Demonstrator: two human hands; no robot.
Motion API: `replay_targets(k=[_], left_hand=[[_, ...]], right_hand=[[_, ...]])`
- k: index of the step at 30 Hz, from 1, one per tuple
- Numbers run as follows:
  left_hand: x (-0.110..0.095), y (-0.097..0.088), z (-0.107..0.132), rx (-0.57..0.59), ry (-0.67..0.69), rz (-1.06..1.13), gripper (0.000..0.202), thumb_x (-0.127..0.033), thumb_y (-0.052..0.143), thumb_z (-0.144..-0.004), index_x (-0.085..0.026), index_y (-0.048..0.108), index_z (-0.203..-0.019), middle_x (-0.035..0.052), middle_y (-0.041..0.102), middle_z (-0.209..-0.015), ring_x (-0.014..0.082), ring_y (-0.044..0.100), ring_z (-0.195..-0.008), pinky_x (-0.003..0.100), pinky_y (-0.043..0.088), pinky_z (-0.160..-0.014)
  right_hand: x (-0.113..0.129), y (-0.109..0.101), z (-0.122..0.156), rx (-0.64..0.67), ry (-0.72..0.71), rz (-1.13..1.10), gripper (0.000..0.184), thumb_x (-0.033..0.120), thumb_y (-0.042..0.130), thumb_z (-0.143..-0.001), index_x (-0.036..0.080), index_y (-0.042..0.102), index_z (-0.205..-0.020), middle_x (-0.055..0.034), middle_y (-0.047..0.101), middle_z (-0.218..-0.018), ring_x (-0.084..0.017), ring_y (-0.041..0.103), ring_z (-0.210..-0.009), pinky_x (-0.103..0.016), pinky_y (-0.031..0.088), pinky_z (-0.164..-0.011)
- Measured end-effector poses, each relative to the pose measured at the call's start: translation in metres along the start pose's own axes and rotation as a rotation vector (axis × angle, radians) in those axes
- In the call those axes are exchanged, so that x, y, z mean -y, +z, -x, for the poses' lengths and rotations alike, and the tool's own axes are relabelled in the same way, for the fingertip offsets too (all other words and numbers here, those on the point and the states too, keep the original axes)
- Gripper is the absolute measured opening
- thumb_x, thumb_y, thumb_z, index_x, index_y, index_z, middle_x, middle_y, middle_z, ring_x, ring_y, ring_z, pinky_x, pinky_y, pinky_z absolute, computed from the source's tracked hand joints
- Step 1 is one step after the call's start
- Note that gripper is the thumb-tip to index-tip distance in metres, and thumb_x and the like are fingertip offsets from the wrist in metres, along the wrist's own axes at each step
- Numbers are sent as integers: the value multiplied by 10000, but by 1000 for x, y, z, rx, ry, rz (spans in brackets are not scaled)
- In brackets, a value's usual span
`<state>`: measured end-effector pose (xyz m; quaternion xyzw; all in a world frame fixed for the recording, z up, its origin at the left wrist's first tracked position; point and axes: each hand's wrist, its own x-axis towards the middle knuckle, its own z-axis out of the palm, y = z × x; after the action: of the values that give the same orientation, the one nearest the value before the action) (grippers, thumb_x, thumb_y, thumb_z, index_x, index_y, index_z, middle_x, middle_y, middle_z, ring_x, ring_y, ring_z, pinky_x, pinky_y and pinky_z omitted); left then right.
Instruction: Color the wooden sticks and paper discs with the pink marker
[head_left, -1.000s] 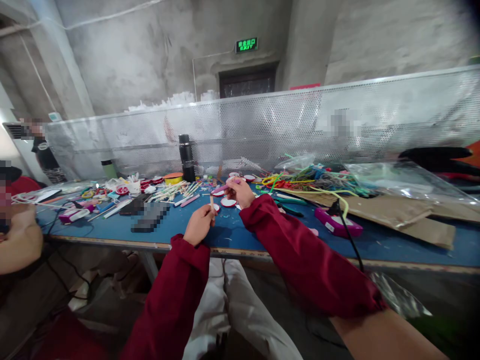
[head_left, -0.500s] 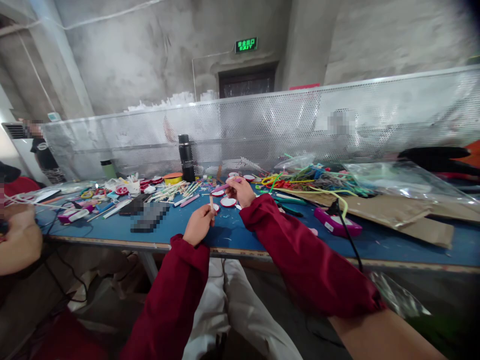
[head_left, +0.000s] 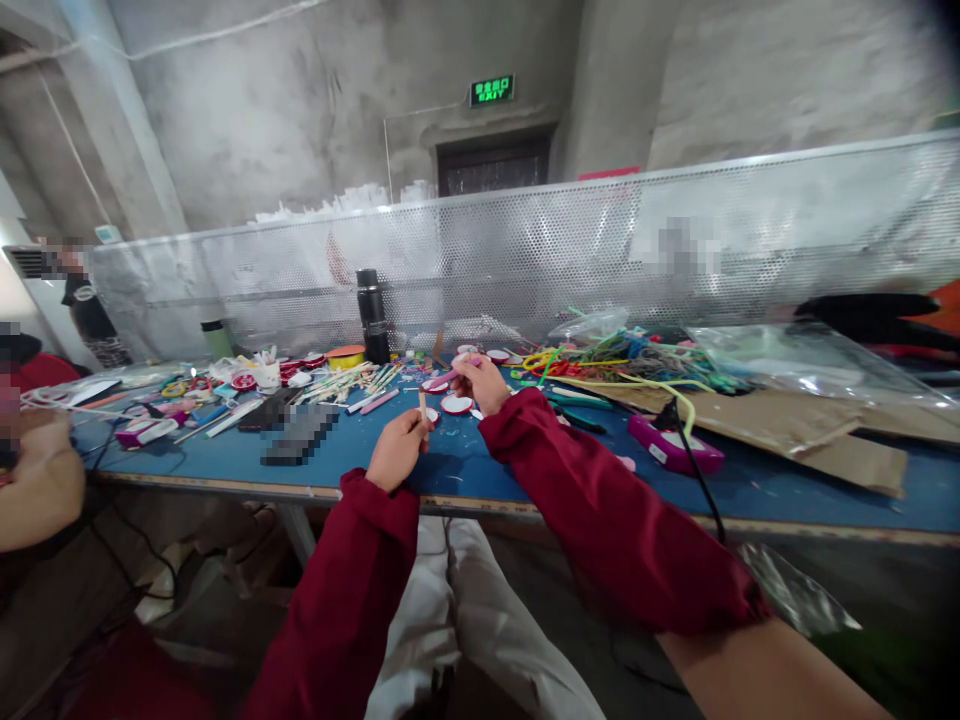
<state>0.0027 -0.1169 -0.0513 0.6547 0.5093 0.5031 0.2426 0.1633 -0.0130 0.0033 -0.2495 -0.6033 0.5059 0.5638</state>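
My left hand is closed round a thin, flat, light tan stick that points upward from the fingers. Slightly farther away and to the right, my right hand pinches a pink pen-shaped tool, its tip angled down to the left, close above the stick. Whether tip and stick touch I cannot tell. Small white discs with red rims lie on the blue table around both hands. A second pink stick-like piece rests left of them.
A black flask stands at the back, near many pale sticks. Tangled coloured strands and cardboard are on the right, with a purple box and its cable. At far left is another person's arm.
The pink tool in my right hand has shifted slightly, its tip a little farther right. My left hand and the tan stick stay in place.
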Motion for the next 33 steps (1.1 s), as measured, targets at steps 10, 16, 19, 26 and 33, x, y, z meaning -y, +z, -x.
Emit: replay_targets(k=[10,16,19,26,33], left_hand=[[1,0,0,5,-3,15,205,-351,475,-902,-190,578,-830,-33,549,-577,108,452,-535,227,325,-545],[4,0,-1,-7,2,-4,209,-354,474,-903,-190,580,-828,-32,552,-577,110,460,-538,229,325,-546],[4,0,-2,-2,3,-2,209,-354,473,-905,-191,582,-835,-32,554,-580,111,461,-540,230,325,-546],[3,0,-1,4,13,-5,210,-354,468,-912,-193,579,-837,-31,557,-587,112,452,-542,234,318,-546],[2,0,-1,5,10,9,200,-348,472,-906,-195,573,-825,-35,546,-575,116,457,-545,238,321,-550]], right_hand=[[1,-1,0,-15,-18,22,259,419,705,-719,235,525,-695,28,594,-518,-118,488,-429,-272,392,-467],[0,-1,-1,-22,-11,44,253,418,699,-724,239,523,-698,27,592,-517,-123,487,-426,-280,391,-469],[0,-1,0,-16,-20,43,270,430,706,-705,238,517,-695,31,596,-508,-117,482,-421,-275,388,-459],[1,1,0,-8,-24,47,255,412,694,-702,237,508,-704,30,603,-506,-116,484,-418,-266,384,-452],[2,1,2,7,-21,47,256,416,686,-703,243,497,-710,33,605,-517,-119,483,-431,-269,385,-460]])
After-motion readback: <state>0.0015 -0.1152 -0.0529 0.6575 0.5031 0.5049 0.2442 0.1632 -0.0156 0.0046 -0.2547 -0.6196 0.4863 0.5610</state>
